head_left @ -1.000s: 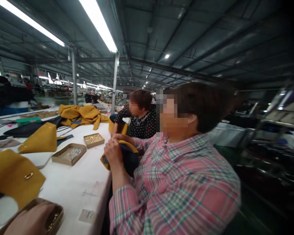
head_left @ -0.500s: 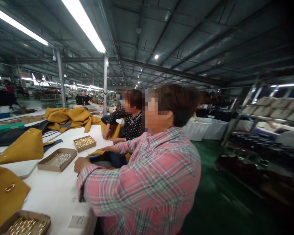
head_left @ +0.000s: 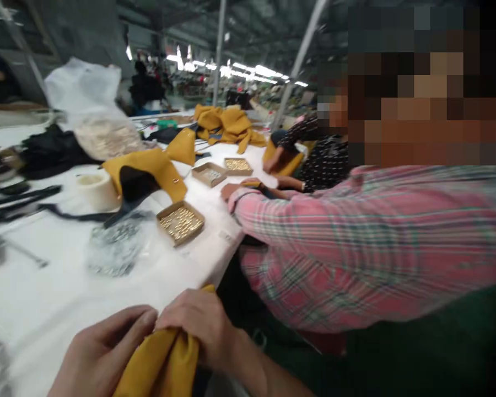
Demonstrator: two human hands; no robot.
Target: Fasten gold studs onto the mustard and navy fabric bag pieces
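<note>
A mustard-yellow fabric piece (head_left: 151,366) is bunched up at the bottom of the head view, close to the near edge of the white table (head_left: 58,309). My right hand (head_left: 200,325) wraps over its upper edge with the fingers curled down. On the other side, my left hand (head_left: 107,350) pinches the same edge, thumb against fingers. Between the two hands the cloth hangs in folds, and its lower part runs out of the picture. Some dark material shows beneath my right wrist. Whatever lies between the fingertips is hidden.
Ahead lie a clear bag of metal bits (head_left: 118,242), a box of gold-coloured fittings (head_left: 181,222), a tape roll (head_left: 95,192) and more yellow fabric (head_left: 149,165). A co-worker in a plaid shirt (head_left: 334,237) sits close on my right; another (head_left: 326,154) works beyond.
My view has swung left and down from the co-workers to the table. Both my hands and the yellow fabric piece they hold now show; neither hand was visible before.
</note>
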